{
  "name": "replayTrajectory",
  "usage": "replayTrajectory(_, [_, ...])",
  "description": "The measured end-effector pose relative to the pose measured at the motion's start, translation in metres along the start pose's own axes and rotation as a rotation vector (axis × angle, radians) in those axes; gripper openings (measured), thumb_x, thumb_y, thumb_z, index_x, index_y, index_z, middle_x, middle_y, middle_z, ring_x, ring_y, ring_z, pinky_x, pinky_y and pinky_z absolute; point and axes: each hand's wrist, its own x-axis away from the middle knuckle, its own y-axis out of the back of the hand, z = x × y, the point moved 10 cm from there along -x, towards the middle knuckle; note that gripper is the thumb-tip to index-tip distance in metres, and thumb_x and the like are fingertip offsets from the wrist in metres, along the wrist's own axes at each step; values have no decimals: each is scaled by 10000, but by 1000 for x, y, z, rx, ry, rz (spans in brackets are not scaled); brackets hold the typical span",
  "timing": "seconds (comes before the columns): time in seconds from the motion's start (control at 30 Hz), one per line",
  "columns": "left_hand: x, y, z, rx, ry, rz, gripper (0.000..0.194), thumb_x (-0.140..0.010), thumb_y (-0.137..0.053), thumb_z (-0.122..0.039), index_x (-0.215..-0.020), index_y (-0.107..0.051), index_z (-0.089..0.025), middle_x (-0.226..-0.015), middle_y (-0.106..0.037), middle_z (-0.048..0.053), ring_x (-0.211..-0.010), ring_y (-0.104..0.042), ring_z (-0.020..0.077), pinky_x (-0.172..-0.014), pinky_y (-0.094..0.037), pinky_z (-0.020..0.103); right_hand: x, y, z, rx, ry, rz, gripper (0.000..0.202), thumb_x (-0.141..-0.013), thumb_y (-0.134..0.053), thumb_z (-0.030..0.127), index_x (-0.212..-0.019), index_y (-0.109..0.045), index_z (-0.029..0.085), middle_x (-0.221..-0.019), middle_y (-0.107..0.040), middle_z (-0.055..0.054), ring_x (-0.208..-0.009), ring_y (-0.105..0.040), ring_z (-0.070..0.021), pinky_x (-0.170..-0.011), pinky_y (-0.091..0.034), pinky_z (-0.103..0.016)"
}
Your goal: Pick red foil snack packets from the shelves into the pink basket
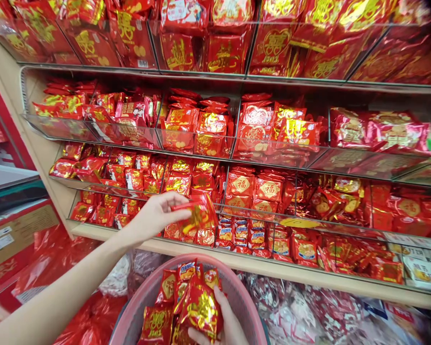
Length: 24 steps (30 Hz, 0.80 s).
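Observation:
Held up in front of the lower shelves, my left hand [165, 212] pinches a red and gold packet [197, 214] between thumb and fingers. Below it stands a pink basket [244, 297] with several red packets inside. My right hand [225, 318] is at the basket's right side, its fingers around a shiny red and gold packet [201, 304]. Beside that one lie a red packet with gold characters [155, 324] and a blue-labelled packet [187, 270].
Shelves with clear front guards [194, 148] hold rows of red packets. A yellow tag [300, 223] is on a lower guard. Cardboard boxes [19, 239] stand at the left, red plastic bags [96, 318] at the lower left. Clear-wrapped goods [309, 311] lie under the bottom shelf.

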Motion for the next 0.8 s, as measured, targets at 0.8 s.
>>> replayTrajectory(0.8, [92, -111, 103, 169, 411, 145, 566, -789, -588, -469, -1286, -435, -245, -1356, -492, 73, -1241, -447, 217, -1035, -365, 379, 14, -1, 27, -14, 180, 60, 404, -733, -688, 337, -1105, -603, 206, -1163, -644, -47, -1152, -528, -242, -895, -518, -444])
